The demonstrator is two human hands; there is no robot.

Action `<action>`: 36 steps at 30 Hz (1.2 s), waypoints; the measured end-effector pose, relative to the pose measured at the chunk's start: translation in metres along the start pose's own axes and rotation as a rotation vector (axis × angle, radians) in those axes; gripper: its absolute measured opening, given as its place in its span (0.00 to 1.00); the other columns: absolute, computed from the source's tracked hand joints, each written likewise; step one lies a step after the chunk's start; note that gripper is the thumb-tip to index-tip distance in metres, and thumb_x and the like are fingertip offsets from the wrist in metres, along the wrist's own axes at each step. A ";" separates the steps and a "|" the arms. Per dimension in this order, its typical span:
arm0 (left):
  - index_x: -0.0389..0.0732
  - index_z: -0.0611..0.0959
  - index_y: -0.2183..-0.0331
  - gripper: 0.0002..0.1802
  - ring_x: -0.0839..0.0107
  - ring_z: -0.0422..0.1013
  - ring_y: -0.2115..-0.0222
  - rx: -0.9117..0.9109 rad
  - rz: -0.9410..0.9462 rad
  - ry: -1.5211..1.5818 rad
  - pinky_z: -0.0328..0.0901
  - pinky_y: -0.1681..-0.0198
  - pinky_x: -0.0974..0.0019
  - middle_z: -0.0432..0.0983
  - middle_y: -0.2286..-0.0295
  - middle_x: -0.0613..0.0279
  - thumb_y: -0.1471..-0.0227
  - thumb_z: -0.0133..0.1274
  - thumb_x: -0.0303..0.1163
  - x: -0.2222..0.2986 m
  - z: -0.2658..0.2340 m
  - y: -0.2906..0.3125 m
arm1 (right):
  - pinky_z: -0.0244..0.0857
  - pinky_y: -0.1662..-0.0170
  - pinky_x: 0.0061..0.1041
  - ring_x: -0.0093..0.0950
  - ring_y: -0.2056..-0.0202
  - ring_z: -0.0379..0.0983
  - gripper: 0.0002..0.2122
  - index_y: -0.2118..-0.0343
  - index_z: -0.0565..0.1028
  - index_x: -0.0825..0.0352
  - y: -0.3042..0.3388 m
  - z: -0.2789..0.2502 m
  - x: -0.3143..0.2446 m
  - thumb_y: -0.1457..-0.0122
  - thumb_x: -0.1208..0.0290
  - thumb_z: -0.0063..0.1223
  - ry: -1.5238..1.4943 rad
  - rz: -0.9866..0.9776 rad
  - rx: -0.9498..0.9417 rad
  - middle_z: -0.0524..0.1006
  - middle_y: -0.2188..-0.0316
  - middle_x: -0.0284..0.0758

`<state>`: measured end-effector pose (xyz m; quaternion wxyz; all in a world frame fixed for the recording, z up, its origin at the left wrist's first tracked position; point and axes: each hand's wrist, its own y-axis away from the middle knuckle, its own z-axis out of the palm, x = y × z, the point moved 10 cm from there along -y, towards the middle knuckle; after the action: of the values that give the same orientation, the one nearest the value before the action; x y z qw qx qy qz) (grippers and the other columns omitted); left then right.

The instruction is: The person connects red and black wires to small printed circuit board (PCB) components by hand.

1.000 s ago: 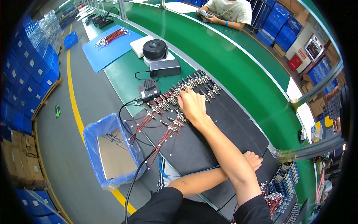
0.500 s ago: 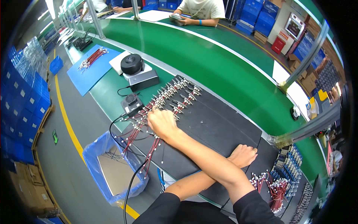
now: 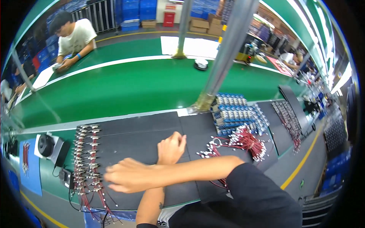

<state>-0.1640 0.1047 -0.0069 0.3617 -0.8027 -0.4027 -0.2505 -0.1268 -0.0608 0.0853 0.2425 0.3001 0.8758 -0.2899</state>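
Note:
My arms are crossed above a black mat [image 3: 137,131]. My right hand [image 3: 130,175] reaches over to the left, a little blurred, fingers apart, with nothing seen in it. Just left of it stand two rows of metal clips [image 3: 93,154] with dark red wires [image 3: 85,199] hanging from them toward the near edge. My left hand [image 3: 171,149] is over the middle of the mat, beyond the right forearm. Its fingers are curled in, so whatever they may hold is hidden. To its right lie bundles of red wires with white connectors [image 3: 249,141].
Stacked blue-and-white parts [image 3: 232,114] stand behind the wire bundles, near a metal post [image 3: 218,68]. A black round device [image 3: 46,145] and small black box [image 3: 66,178] are at left, beside a blue sheet [image 3: 32,167]. A person [image 3: 76,43] sits across the green bench [image 3: 114,91].
The view has swung to the right, bringing in more of the wire bundles and blue parts. My right hand has come away from the clips; my left hand stays over the mat.

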 end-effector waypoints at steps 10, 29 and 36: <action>0.42 0.77 0.72 0.09 0.48 0.74 0.78 -0.023 0.035 -0.027 0.65 0.77 0.50 0.78 0.79 0.55 0.43 0.55 0.35 0.010 -0.012 -0.001 | 0.70 0.72 0.27 0.31 0.76 0.78 0.09 0.66 0.80 0.71 0.350 -0.218 0.044 0.45 0.70 0.63 0.585 1.025 0.536 0.79 0.76 0.40; 0.39 0.83 0.73 0.05 0.61 0.70 0.85 -0.058 0.089 0.004 0.62 0.80 0.62 0.74 0.84 0.59 0.47 0.58 0.30 0.029 0.004 0.003 | 0.67 0.51 0.37 0.40 0.54 0.71 0.26 0.47 0.70 0.71 0.359 -0.131 0.048 0.48 0.66 0.64 0.504 0.848 0.277 0.72 0.52 0.40; 0.39 0.83 0.73 0.05 0.63 0.69 0.86 -0.029 0.108 -0.028 0.61 0.81 0.64 0.73 0.85 0.60 0.47 0.59 0.29 0.033 -0.002 0.002 | 0.71 0.56 0.36 0.42 0.59 0.77 0.12 0.60 0.77 0.68 0.396 -0.243 0.049 0.46 0.70 0.63 0.624 0.753 0.745 0.79 0.63 0.43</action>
<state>-0.1444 0.1174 0.0162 0.3575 -0.8316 -0.3603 -0.2253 0.0420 0.3747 0.0860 -0.0606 0.7242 0.5791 -0.3695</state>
